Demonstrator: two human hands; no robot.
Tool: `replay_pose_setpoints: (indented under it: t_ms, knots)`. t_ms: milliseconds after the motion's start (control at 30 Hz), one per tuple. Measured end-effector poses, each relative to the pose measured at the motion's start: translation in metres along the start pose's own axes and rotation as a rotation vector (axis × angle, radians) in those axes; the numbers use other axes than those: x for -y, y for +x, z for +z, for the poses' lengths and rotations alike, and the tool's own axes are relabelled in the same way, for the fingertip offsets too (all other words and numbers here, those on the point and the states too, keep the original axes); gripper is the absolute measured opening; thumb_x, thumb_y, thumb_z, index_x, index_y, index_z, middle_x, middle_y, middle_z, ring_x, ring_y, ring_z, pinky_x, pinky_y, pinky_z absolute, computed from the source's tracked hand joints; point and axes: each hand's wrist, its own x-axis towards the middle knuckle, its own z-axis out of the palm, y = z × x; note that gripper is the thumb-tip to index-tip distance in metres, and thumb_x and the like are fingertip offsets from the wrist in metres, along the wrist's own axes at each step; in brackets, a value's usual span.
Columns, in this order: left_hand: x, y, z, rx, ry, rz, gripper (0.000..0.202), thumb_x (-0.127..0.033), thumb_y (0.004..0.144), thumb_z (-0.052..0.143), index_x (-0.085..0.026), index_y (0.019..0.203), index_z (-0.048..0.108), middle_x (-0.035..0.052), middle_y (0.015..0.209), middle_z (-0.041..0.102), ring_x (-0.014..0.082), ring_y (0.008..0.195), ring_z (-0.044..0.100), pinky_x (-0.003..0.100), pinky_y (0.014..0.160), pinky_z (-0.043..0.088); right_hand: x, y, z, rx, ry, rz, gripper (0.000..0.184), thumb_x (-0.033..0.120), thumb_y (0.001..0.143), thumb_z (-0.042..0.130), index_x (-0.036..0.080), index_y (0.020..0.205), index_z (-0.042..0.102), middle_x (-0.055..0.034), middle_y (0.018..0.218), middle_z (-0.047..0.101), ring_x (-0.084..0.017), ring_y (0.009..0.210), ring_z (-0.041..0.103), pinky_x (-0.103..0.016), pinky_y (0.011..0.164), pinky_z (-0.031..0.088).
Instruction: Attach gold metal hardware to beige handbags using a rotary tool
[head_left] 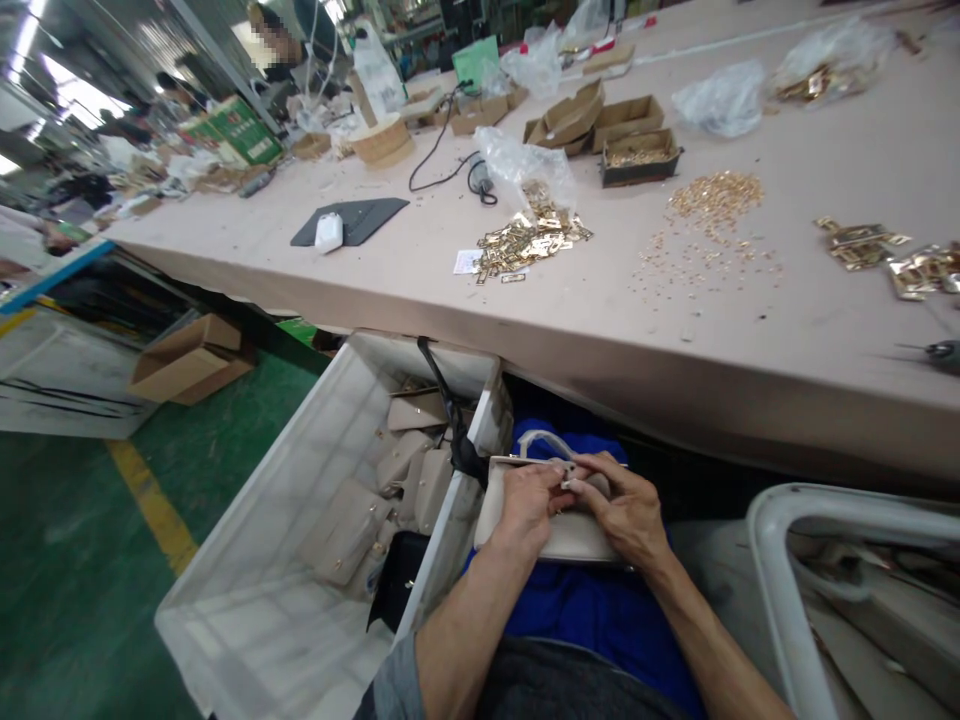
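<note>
A cream handbag (pixel 577 540) rests on my lap, over blue cloth (pixel 585 605). A pale strap or handle (pixel 544 438) curves up from its far edge. My left hand (pixel 529 500) lies across the bag's left part, its fingers closed at the upper edge. From the right, my right hand (pixel 626 505) meets it with thumb and fingers pinched around the same spot. A small shiny piece shows between the fingertips, too small to name. Fingers cover most of the place where both hands work.
Left of me stands a white bin (pixel 255 560) holding several cream bags (pixel 349 530) and a black one (pixel 397 580). Gold metal plates (pixel 525 240), scattered small fittings (pixel 716 200) and cardboard trays (pixel 637 160) lie on the table (pixel 420 290). A white tubular frame (pixel 772 560) is at right.
</note>
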Motion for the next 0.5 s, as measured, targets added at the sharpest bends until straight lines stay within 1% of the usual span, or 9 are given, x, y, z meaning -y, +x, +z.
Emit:
replay_pose_setpoints:
  t_ms: [67, 133, 167, 233, 300, 333, 367, 433, 500]
  knots:
    - [0.002, 0.002, -0.003, -0.042, 0.019, 0.026, 0.036, -0.034, 0.061, 0.095, -0.009, 0.072, 0.071, 0.0113, 0.073, 0.073, 0.0191, 0.065, 0.069, 0.031, 0.063, 0.059, -0.004, -0.005, -0.007, 0.000, 0.166, 0.129, 0.039, 0.042, 0.084, 0.084, 0.020, 0.115, 0.078, -0.0082, 0.095, 0.076, -0.026, 0.088, 0.072, -0.043, 0.087, 0.060]
    - [0.002, 0.002, -0.004, -0.061, 0.037, 0.025, 0.038, -0.035, 0.062, 0.095, -0.008, 0.071, 0.070, 0.0116, 0.071, 0.073, 0.0186, 0.062, 0.069, 0.029, 0.060, 0.058, -0.007, -0.007, -0.020, -0.077, 0.245, 0.191, 0.045, 0.046, 0.081, 0.085, 0.018, 0.115, 0.077, -0.0091, 0.094, 0.076, -0.026, 0.084, 0.073, -0.042, 0.082, 0.061]
    - [0.001, 0.002, -0.005, -0.053, 0.039, 0.022, 0.038, -0.035, 0.062, 0.096, -0.008, 0.071, 0.071, 0.0118, 0.070, 0.073, 0.0186, 0.062, 0.069, 0.029, 0.059, 0.057, -0.006, -0.006, -0.029, -0.134, 0.197, 0.187, 0.046, 0.048, 0.080, 0.085, 0.018, 0.115, 0.077, -0.0095, 0.096, 0.076, -0.027, 0.085, 0.073, -0.043, 0.084, 0.061]
    - [-0.001, -0.003, -0.005, -0.024, 0.034, 0.025, 0.038, -0.034, 0.060, 0.096, -0.008, 0.069, 0.071, 0.0110, 0.066, 0.071, 0.0174, 0.058, 0.067, 0.026, 0.055, 0.056, 0.003, -0.004, -0.049, -0.252, -0.037, 0.126, 0.046, 0.049, 0.082, 0.083, 0.019, 0.116, 0.077, -0.0103, 0.101, 0.076, -0.028, 0.092, 0.073, -0.047, 0.093, 0.059]
    - [-0.001, -0.007, -0.005, -0.003, 0.042, 0.037, 0.038, -0.034, 0.057, 0.097, -0.008, 0.067, 0.071, 0.0094, 0.062, 0.069, 0.0156, 0.054, 0.065, 0.023, 0.050, 0.053, 0.018, -0.002, -0.071, -0.319, -0.262, 0.063, 0.044, 0.051, 0.085, 0.079, 0.021, 0.117, 0.078, -0.0106, 0.107, 0.076, -0.029, 0.097, 0.073, -0.049, 0.098, 0.058]
    - [0.000, -0.007, -0.006, -0.013, 0.074, 0.033, 0.039, -0.035, 0.055, 0.097, -0.008, 0.066, 0.072, 0.0087, 0.062, 0.069, 0.0151, 0.055, 0.065, 0.022, 0.049, 0.052, 0.027, -0.001, -0.080, -0.338, -0.326, 0.045, 0.043, 0.053, 0.087, 0.076, 0.022, 0.116, 0.078, -0.0103, 0.109, 0.076, -0.030, 0.099, 0.073, -0.048, 0.098, 0.058]
    - [0.002, -0.006, -0.007, -0.030, 0.096, 0.051, 0.039, -0.037, 0.054, 0.096, -0.008, 0.068, 0.073, 0.0087, 0.064, 0.071, 0.0164, 0.057, 0.066, 0.022, 0.049, 0.053, 0.036, -0.001, -0.089, -0.359, -0.356, 0.043, 0.041, 0.055, 0.089, 0.074, 0.023, 0.114, 0.079, -0.0099, 0.110, 0.076, -0.030, 0.099, 0.073, -0.046, 0.097, 0.060]
    - [0.009, 0.001, -0.010, -0.040, 0.135, 0.062, 0.044, -0.043, 0.050, 0.096, -0.009, 0.064, 0.071, 0.0083, 0.060, 0.069, 0.0178, 0.055, 0.065, 0.023, 0.046, 0.050, 0.052, 0.002, -0.105, -0.411, -0.396, 0.039, 0.038, 0.057, 0.090, 0.073, 0.025, 0.110, 0.080, -0.0093, 0.110, 0.077, -0.030, 0.100, 0.074, -0.043, 0.093, 0.061]
    - [0.016, 0.008, -0.014, 0.000, 0.187, 0.093, 0.047, -0.048, 0.052, 0.095, -0.009, 0.066, 0.073, 0.0094, 0.063, 0.070, 0.0189, 0.055, 0.066, 0.023, 0.046, 0.050, 0.069, 0.008, -0.119, -0.469, -0.443, -0.010, 0.037, 0.056, 0.090, 0.073, 0.025, 0.108, 0.081, -0.0092, 0.110, 0.077, -0.030, 0.101, 0.073, -0.041, 0.091, 0.062]
